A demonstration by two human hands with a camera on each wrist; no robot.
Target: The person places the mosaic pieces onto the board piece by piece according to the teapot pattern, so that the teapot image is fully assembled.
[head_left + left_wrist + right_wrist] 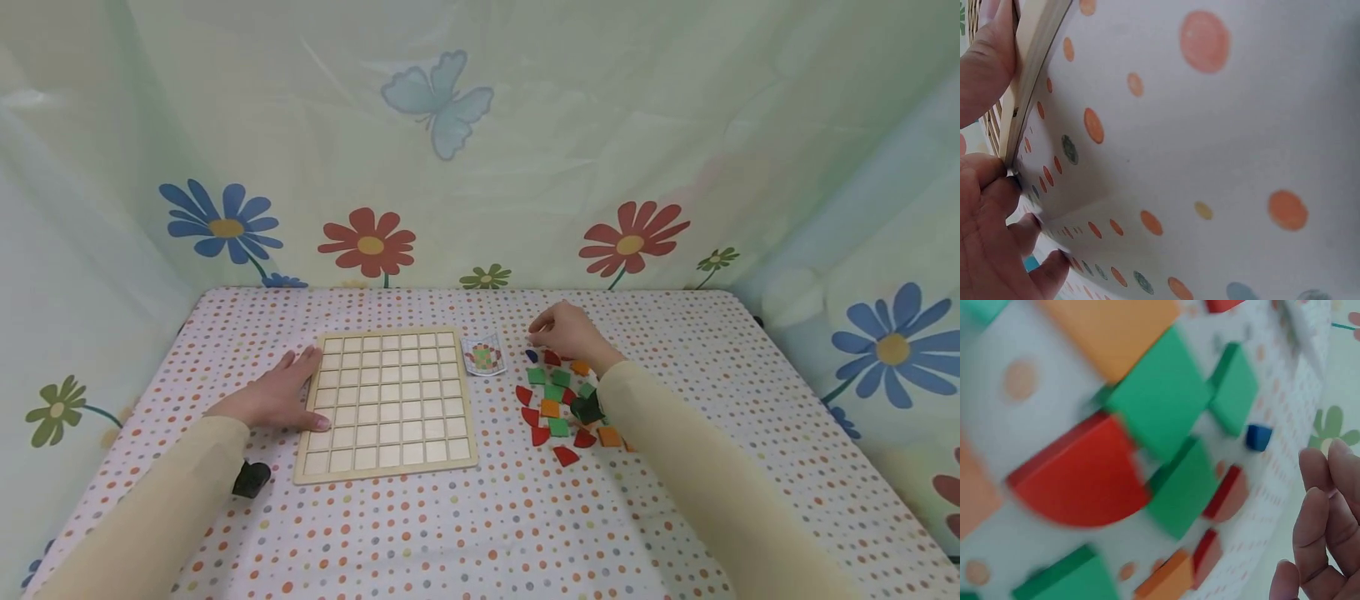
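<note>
A square wooden grid board [390, 479] lies on the table at centre left. At its left edge my left hand [281, 396] rests with fingers spread, the thumb over the frame. In the left wrist view the thumb [985, 75] lies against the wooden rim [1029, 62], and the other fingertips reach down by its edge. My right hand [570, 333] hovers over the far side of the loose coloured pieces, fingers loosely bent. In the right wrist view I see nothing between those fingers [1310, 519]. A small blue piece [1259, 437] lies just below them.
Green squares [558, 427], orange squares [550, 408] and red quarter-circle pieces [566, 456] lie scattered right of the board. A small printed pattern card [484, 357] sits beside the board's upper right corner. The dotted tablecloth [420, 542] meets a flowered backdrop [487, 183].
</note>
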